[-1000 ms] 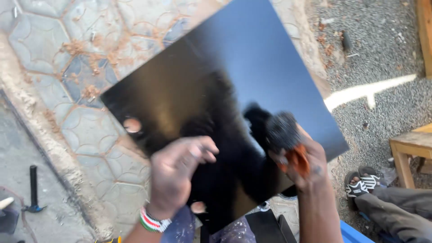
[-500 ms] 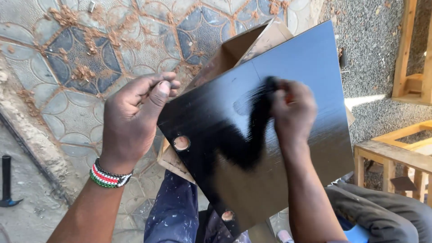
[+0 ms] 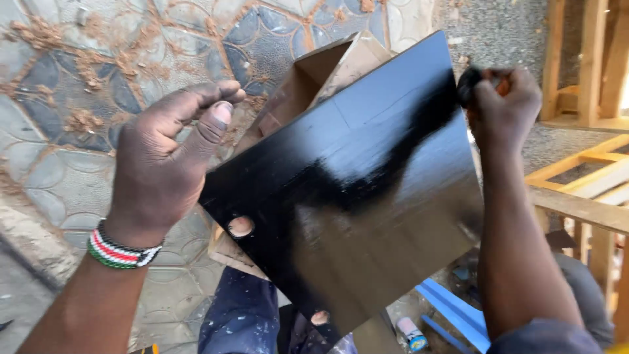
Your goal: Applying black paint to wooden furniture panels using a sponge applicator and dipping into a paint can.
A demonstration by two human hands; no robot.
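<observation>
The left hand [image 3: 167, 160] grips the glossy black square wooden panel [image 3: 367, 190]; the right hand [image 3: 504, 105] clamps a half-hidden dark sponge [image 3: 469, 84]; a small cylindrical can [image 3: 411, 333] lies below.

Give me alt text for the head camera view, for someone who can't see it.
A glossy black board with round holes, one face of an unpainted wooden box, is tilted over a patterned tile floor. The left hand steadies its left edge while the right hand holds a dark pad at its top right corner.

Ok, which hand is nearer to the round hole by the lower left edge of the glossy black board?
Left. The left hand grips the glossy black board just above the round hole; the right hand is at the far top corner.
</observation>
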